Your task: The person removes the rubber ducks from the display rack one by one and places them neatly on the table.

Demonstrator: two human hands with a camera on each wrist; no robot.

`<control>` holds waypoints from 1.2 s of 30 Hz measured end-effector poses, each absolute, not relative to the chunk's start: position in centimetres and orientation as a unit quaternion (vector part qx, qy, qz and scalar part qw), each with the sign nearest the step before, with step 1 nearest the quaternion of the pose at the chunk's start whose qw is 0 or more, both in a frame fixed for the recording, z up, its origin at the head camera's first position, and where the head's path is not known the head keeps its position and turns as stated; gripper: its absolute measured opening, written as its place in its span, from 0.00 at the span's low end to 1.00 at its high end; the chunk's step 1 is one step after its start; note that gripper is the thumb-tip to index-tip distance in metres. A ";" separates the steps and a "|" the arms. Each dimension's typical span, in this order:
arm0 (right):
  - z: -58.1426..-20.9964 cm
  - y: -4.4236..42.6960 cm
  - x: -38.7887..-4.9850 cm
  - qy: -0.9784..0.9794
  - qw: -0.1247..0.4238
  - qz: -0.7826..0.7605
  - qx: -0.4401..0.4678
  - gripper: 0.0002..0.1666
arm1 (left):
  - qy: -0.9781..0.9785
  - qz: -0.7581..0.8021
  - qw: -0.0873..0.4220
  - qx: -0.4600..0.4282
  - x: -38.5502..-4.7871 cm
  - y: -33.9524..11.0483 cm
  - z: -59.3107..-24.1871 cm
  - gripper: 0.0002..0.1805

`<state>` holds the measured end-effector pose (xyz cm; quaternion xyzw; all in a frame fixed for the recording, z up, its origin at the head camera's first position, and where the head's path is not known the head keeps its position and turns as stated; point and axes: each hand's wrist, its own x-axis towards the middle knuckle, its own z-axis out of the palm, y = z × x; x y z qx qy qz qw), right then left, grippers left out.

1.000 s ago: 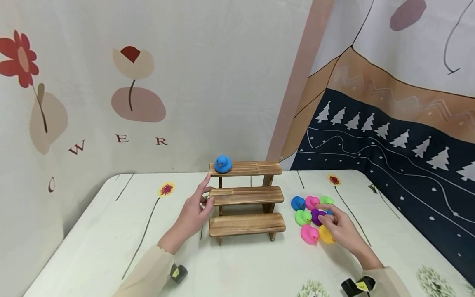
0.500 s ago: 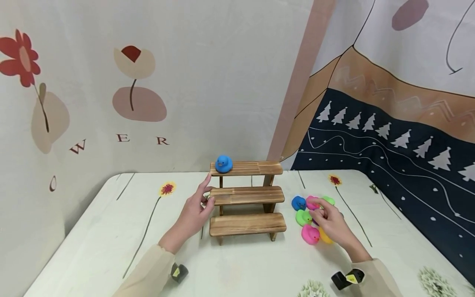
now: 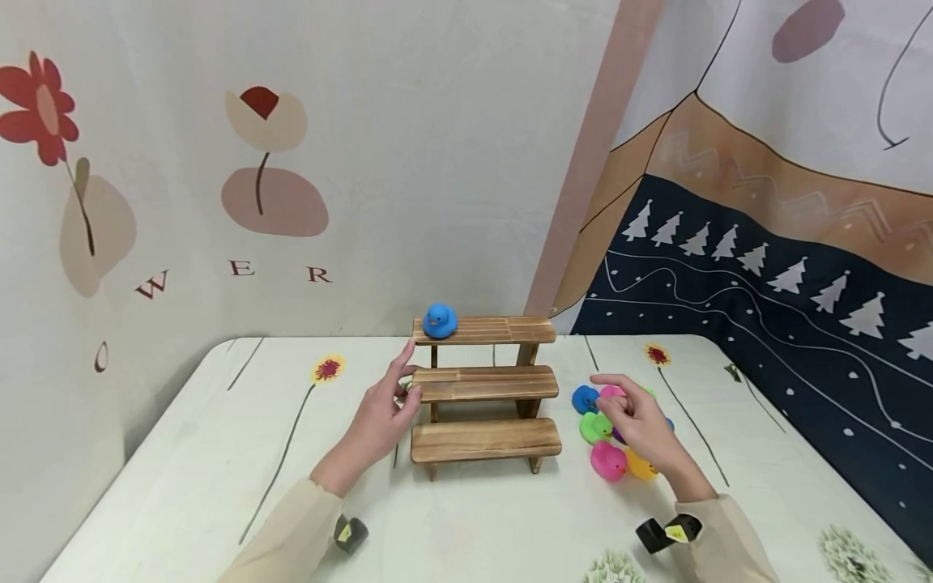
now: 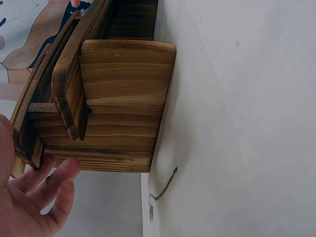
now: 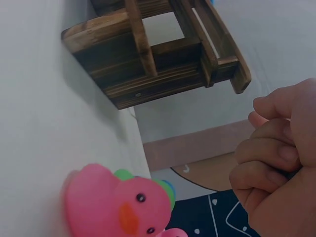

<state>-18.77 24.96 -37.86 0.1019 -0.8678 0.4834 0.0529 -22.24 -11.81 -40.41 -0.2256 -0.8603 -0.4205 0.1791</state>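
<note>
A three-tier wooden display stand (image 3: pixel 486 440) is on the cloth-covered table, with a blue rubber duck (image 3: pixel 440 321) at the left end of its top tier. My left hand (image 3: pixel 379 417) rests against the stand's left side, its index finger by the top tier and thumb by the middle one; the fingers bend loosely near the edge in the left wrist view. My right hand (image 3: pixel 641 421) hovers above several rubber ducks, including a pink duck (image 3: pixel 608 461) and a green duck (image 3: pixel 595 427). In the right wrist view its fingers (image 5: pixel 266 150) curl inward, with nothing visible between them.
Right of the stand, a blue duck (image 3: pixel 585 398) and a yellow duck (image 3: pixel 642 465) belong to the same cluster, partly hidden by my right hand. Printed cloth walls (image 3: pixel 408 162) stand behind the table and at its sides.
My right hand has shifted left and slightly upward over the duck cluster. The left hand, the stand and the blue duck on it stay where they were.
</note>
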 end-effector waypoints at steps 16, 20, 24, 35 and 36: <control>-37.1 23.4 -19.8 -0.853 0.044 0.506 0.123 0.22 | -0.864 -0.422 0.170 -0.216 -22.2 -11.9 -40.4 0.37; -37.1 23.1 -20.0 -0.851 0.048 0.507 0.129 0.22 | -0.864 -0.424 0.167 -0.215 -22.3 -11.8 -40.4 0.38; -36.8 22.8 -20.3 -0.852 0.053 0.502 0.140 0.22 | -0.862 -0.428 0.166 -0.214 -22.2 -11.8 -40.4 0.38; -35.8 21.6 -21.0 -0.842 0.073 0.512 0.153 0.22 | -0.864 -0.422 0.171 -0.215 -22.2 -11.8 -40.3 0.38; -35.8 21.5 -21.1 -0.841 0.074 0.513 0.157 0.21 | -0.864 -0.422 0.171 -0.215 -22.2 -11.8 -40.4 0.38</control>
